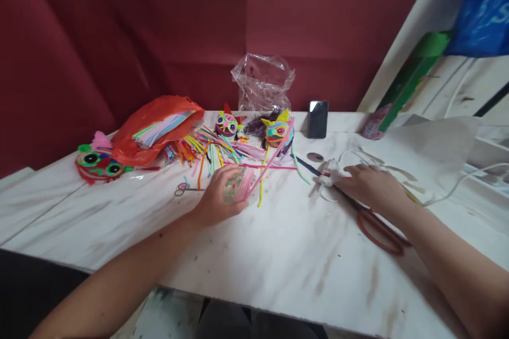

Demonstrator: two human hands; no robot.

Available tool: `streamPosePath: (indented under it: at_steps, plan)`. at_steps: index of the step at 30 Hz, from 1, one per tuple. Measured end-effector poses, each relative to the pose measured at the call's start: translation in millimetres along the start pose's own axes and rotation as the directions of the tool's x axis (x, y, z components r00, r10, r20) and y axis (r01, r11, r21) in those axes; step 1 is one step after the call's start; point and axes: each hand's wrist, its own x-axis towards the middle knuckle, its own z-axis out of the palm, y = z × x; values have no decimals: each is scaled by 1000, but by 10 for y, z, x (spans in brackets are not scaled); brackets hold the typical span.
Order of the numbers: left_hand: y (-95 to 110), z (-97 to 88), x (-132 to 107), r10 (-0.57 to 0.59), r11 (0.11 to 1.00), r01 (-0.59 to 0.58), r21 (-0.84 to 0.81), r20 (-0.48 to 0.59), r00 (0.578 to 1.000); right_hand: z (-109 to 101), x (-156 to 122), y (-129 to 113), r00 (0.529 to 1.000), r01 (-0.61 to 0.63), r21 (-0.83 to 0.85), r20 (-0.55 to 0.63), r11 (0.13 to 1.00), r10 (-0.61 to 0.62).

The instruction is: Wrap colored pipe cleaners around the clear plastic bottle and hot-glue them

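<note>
Tabletop (278,254), pink strip (272,159) diagonally away rightward

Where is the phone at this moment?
In the head view, the phone is right of centre, at the back of the marbled table, to the right of the clear plastic bag.

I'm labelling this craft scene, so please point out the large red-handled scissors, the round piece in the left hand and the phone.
Large red-handled scissors (361,217): head view, on the red handle.
Round piece (245,184): head view, on its pink strips.
Phone (317,124): head view, on its dark face.
</note>
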Motion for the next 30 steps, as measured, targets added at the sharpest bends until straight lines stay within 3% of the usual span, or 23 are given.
streamPosePath:
  at_steps: [3,5,7,10,16,22,30]
  plan:
    - [23,2,4,17,999,-17,32,10,1000,-147,127,-483,985,159,-85,-55,984,-164]
    - [33,2,7,24,999,-24,42,16,1000,-186,197,-897,920,370,13,-148,929,-364]
    - [36,1,10,33,998,-34,50,14,999,-166,261,-1266,848,521,50,-143,852,-510]
    - [34,-7,12,58,997,-59,44,7,998,-42,380,-1592,835,546,60,-119,835,-537]
    - [10,-32,15,56,998,-57,12,31,998,245,549,-1663,917,399,237,-113,886,-383]
    - [9,-48,23,57,998,-56,-8,70,996,306,509,-1675,946,319,391,-76,863,-316]
    - [44,-69,49,34,999,-30,-35,138,990,330,481,-1692,960,264,427,-33,865,-277]
